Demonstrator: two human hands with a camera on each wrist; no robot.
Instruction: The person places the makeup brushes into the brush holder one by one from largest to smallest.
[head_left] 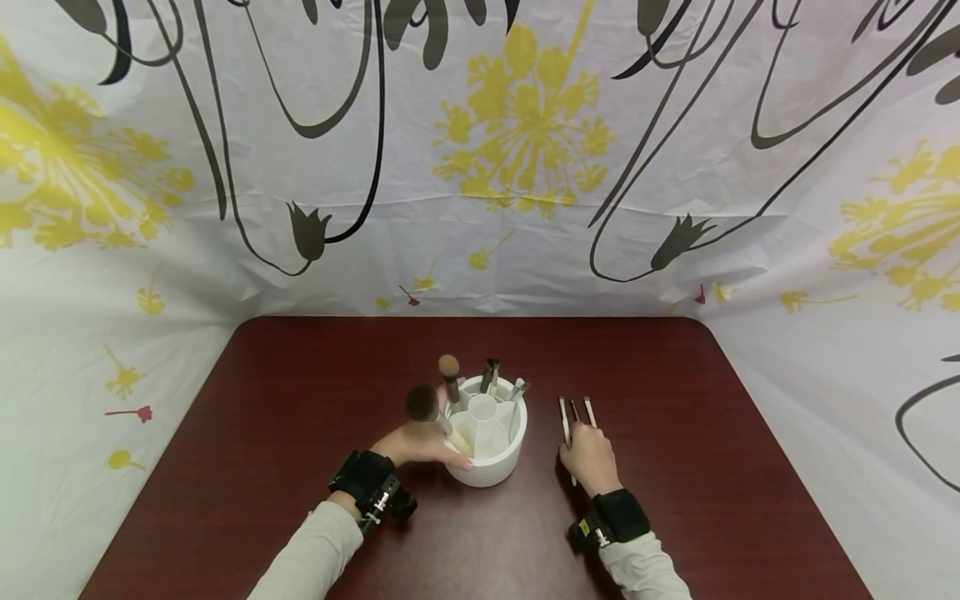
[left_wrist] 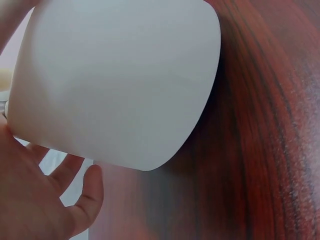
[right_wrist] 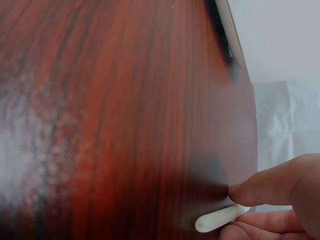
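Note:
A round white brush holder (head_left: 487,473) with compartments stands mid-table and holds several makeup brushes. My left hand (head_left: 423,444) grips its left side, thumb over the near rim; the holder's smooth wall (left_wrist: 115,85) fills much of the left wrist view. To the right of the holder, my right hand (head_left: 590,458) is down at three slim makeup brushes whose tips point away from me. In the right wrist view, thumb and fingers pinch a brush with a pale handle (right_wrist: 220,218). The hand hides the lower parts of the other brushes.
A large dark-headed brush (head_left: 422,402) and a tan-headed brush (head_left: 448,366) lean out of the holder's left side. Smaller brushes (head_left: 491,375) stand at its back. The dark red wooden table (head_left: 315,375) ends at a patterned white cloth (head_left: 420,183).

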